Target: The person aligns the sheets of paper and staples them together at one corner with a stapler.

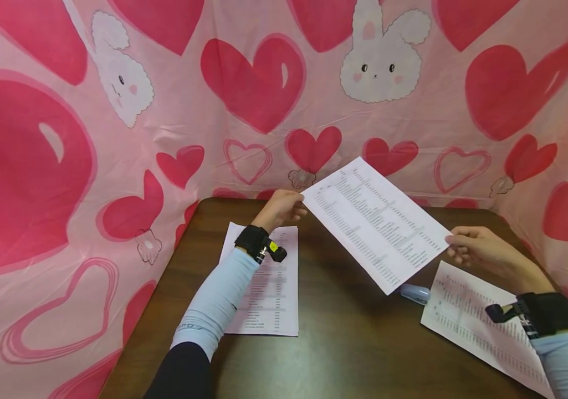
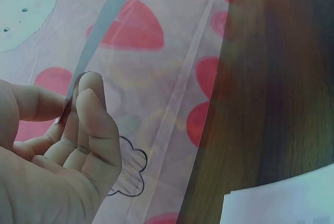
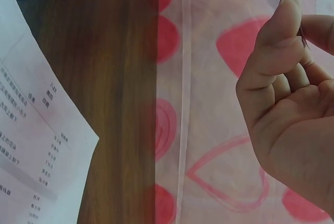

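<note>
A printed sheet of paper [image 1: 373, 221] with rows of text is held up in the air, tilted, above the table. My left hand [image 1: 282, 209] pinches its left corner between thumb and fingers; the same hand [image 2: 68, 135] grips the sheet's thin edge in the left wrist view. At the opposite end, my right hand [image 1: 478, 249] pinches the lower right corner. Seen from the right wrist, that hand [image 3: 287, 88] has thumb and forefinger on the paper's edge. Whether it is one sheet or several, I cannot tell.
Beneath my left forearm lies a stack of printed sheets [image 1: 274, 305]. Another printed paper [image 1: 478, 321] lies angled under my right forearm. Beside it is a small rounded pale blue object [image 1: 415, 293], resembling a stapler. The brown table [image 1: 343, 343] ends at a pink heart-patterned cloth [image 1: 259, 160].
</note>
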A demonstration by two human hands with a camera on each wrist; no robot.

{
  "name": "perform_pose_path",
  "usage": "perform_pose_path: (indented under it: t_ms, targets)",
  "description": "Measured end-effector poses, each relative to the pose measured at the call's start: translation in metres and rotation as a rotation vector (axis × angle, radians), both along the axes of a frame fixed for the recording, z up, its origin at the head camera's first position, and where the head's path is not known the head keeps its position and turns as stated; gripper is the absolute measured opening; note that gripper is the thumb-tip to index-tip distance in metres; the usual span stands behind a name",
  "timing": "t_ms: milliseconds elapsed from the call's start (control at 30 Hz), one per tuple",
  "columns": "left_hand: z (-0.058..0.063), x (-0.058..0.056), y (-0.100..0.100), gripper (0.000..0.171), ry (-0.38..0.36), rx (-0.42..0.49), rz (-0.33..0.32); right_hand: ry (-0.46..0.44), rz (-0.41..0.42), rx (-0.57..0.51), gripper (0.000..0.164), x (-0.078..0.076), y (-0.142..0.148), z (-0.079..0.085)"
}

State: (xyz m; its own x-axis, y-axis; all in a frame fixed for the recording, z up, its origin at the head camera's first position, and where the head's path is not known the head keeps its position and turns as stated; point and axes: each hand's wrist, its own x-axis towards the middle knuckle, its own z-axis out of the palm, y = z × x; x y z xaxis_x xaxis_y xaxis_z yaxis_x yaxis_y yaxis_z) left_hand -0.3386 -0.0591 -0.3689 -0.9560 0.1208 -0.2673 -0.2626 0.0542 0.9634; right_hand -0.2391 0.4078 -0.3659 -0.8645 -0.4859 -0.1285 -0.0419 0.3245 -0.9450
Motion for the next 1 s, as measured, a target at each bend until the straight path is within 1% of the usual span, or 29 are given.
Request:
perform_pose_path:
  t_ms: [133, 300, 433, 600, 833, 900, 1000]
  targets:
    - [0.002, 0.001, -0.007, 0.029, -0.001, -0.015, 0.018, -0.018, 0.031, 0.01, 0.022, 0.0, -0.007, 0.001]
    - [0.006, 0.0, -0.017, 0.029, 0.0, -0.038, 0.023, -0.048, 0.064, 0.036, 0.021, 0.001, -0.017, 0.002]
    - [0.007, 0.0, -0.025, 0.028, -0.001, -0.055, 0.03, -0.047, 0.099, 0.058, 0.019, 0.002, -0.025, 0.0]
    - [0.006, 0.001, -0.035, 0.027, 0.005, -0.079, 0.045, -0.032, 0.149, 0.057, 0.017, 0.002, -0.033, -0.001]
    - [0.006, 0.002, -0.046, 0.028, 0.015, -0.086, 0.048, 0.038, 0.257, 0.052, 0.018, 0.0, -0.043, -0.006]
    - [0.006, 0.003, -0.048, 0.029, 0.017, -0.087, 0.05, 0.044, 0.287, 0.043, 0.017, 0.0, -0.047, -0.008]
    - [0.007, 0.003, -0.053, 0.03, 0.021, -0.082, 0.056, 0.037, 0.309, 0.044, 0.018, 0.001, -0.054, -0.01]
